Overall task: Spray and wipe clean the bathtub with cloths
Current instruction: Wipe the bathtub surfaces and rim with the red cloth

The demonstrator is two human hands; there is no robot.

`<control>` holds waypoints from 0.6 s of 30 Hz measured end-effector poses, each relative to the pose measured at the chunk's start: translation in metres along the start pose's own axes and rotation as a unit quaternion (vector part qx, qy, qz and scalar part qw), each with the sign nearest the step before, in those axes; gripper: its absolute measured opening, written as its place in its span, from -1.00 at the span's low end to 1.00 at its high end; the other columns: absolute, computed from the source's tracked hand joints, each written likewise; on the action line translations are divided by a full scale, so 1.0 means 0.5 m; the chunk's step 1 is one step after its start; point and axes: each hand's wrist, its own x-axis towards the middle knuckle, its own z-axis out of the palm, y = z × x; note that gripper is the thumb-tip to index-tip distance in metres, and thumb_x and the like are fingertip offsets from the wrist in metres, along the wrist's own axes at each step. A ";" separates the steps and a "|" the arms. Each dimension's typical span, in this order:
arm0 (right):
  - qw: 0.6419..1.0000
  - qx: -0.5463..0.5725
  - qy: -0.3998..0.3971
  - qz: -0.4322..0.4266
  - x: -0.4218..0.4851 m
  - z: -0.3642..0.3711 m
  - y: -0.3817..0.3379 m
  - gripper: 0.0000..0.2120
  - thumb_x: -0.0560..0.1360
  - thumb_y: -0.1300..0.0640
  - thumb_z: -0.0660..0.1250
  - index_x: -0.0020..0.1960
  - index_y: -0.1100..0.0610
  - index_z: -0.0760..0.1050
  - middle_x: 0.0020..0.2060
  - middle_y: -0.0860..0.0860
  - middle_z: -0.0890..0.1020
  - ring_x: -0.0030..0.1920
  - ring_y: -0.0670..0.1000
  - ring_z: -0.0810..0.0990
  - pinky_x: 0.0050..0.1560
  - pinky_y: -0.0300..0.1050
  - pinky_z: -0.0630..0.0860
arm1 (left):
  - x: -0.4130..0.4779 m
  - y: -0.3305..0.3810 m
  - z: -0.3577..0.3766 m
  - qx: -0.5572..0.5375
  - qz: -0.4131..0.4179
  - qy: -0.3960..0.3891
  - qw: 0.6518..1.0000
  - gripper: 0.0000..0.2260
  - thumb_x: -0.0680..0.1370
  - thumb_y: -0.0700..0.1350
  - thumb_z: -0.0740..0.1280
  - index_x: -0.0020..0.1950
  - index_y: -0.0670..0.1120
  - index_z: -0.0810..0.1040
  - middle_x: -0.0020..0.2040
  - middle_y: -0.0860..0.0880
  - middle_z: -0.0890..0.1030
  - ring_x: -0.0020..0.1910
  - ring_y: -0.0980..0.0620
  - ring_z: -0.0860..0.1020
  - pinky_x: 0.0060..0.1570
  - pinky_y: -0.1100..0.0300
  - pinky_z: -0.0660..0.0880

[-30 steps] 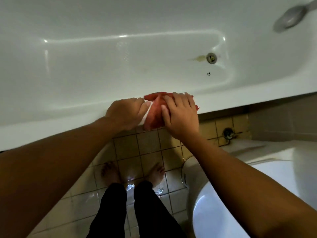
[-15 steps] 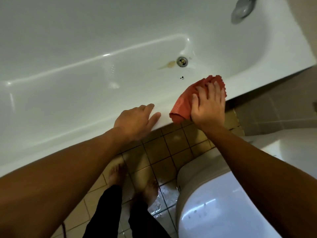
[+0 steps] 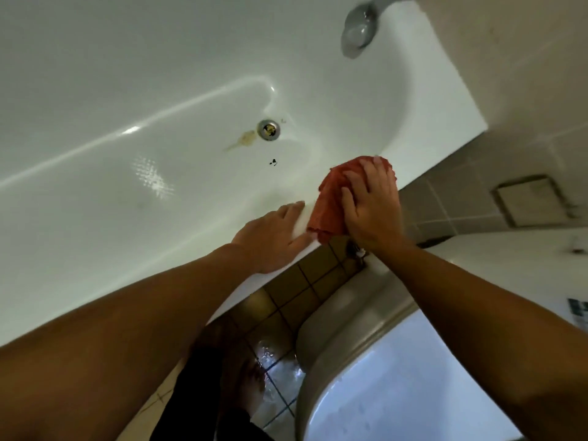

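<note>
The white bathtub (image 3: 439, 100) fills the upper part of the head view, its near rim running from lower left to upper right. A red cloth (image 3: 329, 202) lies draped over that rim. My right hand (image 3: 374, 203) presses flat on the cloth, fingers spread over its far end. My left hand (image 3: 275, 235) rests flat on the rim just left of the cloth, fingers apart, holding nothing. A metal drain (image 3: 269, 129) sits in the tub floor with a yellowish stain (image 3: 243, 141) and small dark specks (image 3: 273, 162) near it.
A grey faucet spout (image 3: 358, 30) hangs over the tub's far end. A white toilet (image 3: 366, 377) stands at the lower right, close to the tub. The wet tiled floor (image 3: 286, 300) and my bare feet lie below. A tiled wall with a hatch (image 3: 531, 203) is at the right.
My right hand slid the red cloth rightward along the rim toward the drain end. My left hand let go of the cloth and lies flat on the rim. The view turned right.
</note>
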 end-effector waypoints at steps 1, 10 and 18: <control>0.999 -0.002 0.002 0.051 0.030 -0.013 0.037 -0.54 0.69 -0.09 0.00 0.50 0.06 0.36 0.59 0.18 0.23 0.61 0.25 0.08 0.60 0.27 0.00 | 0.017 0.003 -0.006 -0.004 0.009 -0.009 1.000 -0.31 0.64 0.33 0.02 0.64 -0.04 0.03 0.60 -0.07 0.25 0.45 -0.12 0.41 0.38 -0.06 0.41; 0.984 0.018 -0.014 0.179 0.085 -0.022 0.116 -0.34 0.68 -0.21 -0.15 0.67 0.10 -0.09 0.65 0.17 -0.10 0.64 0.20 -0.16 0.61 0.15 -0.20 | 0.184 0.076 -0.009 -0.023 0.049 -0.005 0.999 -0.32 0.66 0.29 0.03 0.66 -0.05 -0.04 0.66 -0.02 0.08 0.55 -0.09 0.29 0.42 -0.03 0.35; 0.972 0.022 -0.018 0.234 0.185 -0.040 0.244 -0.32 0.70 -0.22 -0.13 0.67 0.14 -0.20 0.64 0.20 -0.17 0.63 0.21 -0.21 0.60 0.12 -0.21 | 0.358 0.156 -0.001 0.012 0.098 0.039 0.994 -0.28 0.66 0.30 -0.02 0.67 -0.08 -0.12 0.68 -0.06 -0.04 0.64 -0.04 0.03 0.60 0.00 0.07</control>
